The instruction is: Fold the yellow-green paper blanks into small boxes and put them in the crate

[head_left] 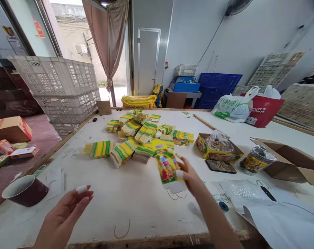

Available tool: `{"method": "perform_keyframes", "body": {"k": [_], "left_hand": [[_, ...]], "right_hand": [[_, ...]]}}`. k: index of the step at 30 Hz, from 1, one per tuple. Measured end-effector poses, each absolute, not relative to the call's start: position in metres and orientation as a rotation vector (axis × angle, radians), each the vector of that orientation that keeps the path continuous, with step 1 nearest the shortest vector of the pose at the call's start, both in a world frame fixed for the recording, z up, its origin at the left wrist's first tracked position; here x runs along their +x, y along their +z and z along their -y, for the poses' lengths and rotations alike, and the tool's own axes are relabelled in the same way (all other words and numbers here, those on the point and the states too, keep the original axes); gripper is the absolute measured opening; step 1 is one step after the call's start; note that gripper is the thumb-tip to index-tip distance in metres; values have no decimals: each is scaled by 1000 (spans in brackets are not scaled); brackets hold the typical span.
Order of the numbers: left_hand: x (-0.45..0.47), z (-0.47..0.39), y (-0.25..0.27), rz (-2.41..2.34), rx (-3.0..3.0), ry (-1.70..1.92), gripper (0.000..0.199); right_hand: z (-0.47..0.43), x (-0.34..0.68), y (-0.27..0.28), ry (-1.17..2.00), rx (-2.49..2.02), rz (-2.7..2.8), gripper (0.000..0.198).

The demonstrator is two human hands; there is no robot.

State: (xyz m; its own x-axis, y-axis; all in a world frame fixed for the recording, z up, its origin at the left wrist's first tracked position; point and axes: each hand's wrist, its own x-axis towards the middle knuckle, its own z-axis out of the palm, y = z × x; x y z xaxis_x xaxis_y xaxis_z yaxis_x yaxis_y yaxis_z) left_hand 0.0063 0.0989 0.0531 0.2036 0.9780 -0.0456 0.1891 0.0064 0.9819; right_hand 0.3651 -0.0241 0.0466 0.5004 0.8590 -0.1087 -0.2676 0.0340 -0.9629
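Note:
My right hand [185, 173], white tape round one finger, grips a flattened printed carton [166, 165] in yellow, green and red, with fruit pictures and a white flap. It is held above the table, just in front of a heap of bundled yellow-and-green flat cartons [146, 132]. Over the near left of the table is my left hand [65, 212], its fingers curved, a gap between thumb and fingers and nothing held. White tape wraps one of its fingertips too. Rubber bands [122, 236] lie on the tabletop between the hands.
A dark cup [27, 193] stands at the left edge. To the right are an open display box [208, 154] with a plastic bag, a phone [220, 166], a clear jar [257, 162], a cardboard box [284, 160] and bubble wrap [246, 190]. Shopping bags [233, 108] stand farther back.

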Motion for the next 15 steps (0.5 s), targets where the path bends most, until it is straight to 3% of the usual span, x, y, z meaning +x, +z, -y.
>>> {"method": "perform_keyframes", "body": {"k": [7,15], "left_hand": [[78,-87,109,-876,1425,1156,52],[126,-54,48,-772,1053,940,101]], "right_hand": [[15,295,40,1143,-1061,685,80],[33,281,49,1162,-1083,711,82]]}}
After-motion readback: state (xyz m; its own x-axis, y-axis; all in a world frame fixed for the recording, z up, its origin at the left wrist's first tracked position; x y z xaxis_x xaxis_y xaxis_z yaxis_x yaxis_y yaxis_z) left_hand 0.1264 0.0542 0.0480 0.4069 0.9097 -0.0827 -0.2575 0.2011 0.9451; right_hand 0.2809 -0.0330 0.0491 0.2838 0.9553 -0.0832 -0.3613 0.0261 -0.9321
